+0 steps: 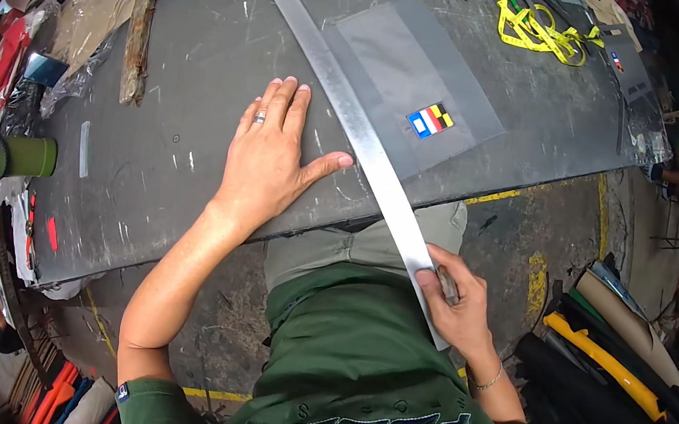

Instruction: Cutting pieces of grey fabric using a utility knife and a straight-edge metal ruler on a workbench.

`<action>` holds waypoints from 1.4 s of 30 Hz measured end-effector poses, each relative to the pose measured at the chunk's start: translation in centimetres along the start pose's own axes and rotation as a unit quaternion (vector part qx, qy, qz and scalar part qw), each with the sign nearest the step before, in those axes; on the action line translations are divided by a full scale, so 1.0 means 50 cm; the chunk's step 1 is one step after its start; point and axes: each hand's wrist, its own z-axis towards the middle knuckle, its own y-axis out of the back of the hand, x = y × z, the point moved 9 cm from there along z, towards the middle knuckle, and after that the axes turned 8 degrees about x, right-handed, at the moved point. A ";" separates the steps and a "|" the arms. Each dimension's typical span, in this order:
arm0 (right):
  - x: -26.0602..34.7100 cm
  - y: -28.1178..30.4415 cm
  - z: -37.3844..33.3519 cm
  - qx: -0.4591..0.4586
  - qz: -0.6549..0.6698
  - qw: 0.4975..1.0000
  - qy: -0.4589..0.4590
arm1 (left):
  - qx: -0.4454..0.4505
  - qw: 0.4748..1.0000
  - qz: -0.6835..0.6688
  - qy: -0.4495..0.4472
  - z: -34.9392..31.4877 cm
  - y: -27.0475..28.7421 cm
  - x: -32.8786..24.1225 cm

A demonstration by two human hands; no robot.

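My left hand [269, 144] lies flat on the dark table, fingers stretched, with a ring on one finger and the thumb pointing toward a long metal ruler [353, 118]. The ruler slants from the far middle of the table past its near edge. My right hand [459, 304] grips the ruler close to its near end, beyond the edge. A small greyish piece [448, 290] also shows between these fingers; its kind is unclear. Just right of the ruler, and partly along it, lies a flat grey fabric panel [454, 89] bearing a colourful checkered patch [430, 121].
A yellow tape measure [541, 36] is heaped at the table's far right. On the left are a worn wooden stick [138, 46], plastic wrap with brown paper [106, 10], and a green bottle [12, 159]. Material rolls [606, 366] lie on the floor at right.
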 end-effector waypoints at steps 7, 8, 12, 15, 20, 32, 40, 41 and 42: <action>-0.003 0.040 0.020 0.018 -0.046 0.999 -0.014 | 0.034 0.999 0.009 0.007 -0.003 0.009 0.003; -0.018 0.054 0.014 0.008 -0.065 0.998 0.006 | 0.037 0.999 0.008 0.006 0.001 0.012 0.004; -0.074 0.076 -0.003 -0.001 0.050 0.990 -0.134 | -0.007 0.998 -0.054 -0.010 0.032 0.046 0.014; -0.074 0.047 0.024 0.024 0.103 0.983 -0.152 | -0.022 0.997 -0.061 -0.050 0.066 0.044 0.019; -0.044 -0.007 0.070 0.063 0.111 0.988 -0.089 | 0.011 0.995 -0.100 -0.027 0.088 0.006 0.041; 0.029 -0.028 0.071 0.078 -0.068 0.993 -0.054 | 0.016 0.994 -0.086 -0.067 0.070 -0.002 0.045; -0.044 -0.011 0.050 0.031 0.069 0.991 -0.115 | 0.012 0.997 -0.070 -0.034 0.066 0.002 0.053; -0.037 -0.005 0.053 0.023 0.085 0.991 -0.103 | 0.012 0.997 -0.064 -0.037 0.067 0.004 0.055; -0.035 0.000 0.057 0.023 0.085 0.991 -0.104 | 0.012 0.997 -0.058 -0.039 0.067 0.006 0.055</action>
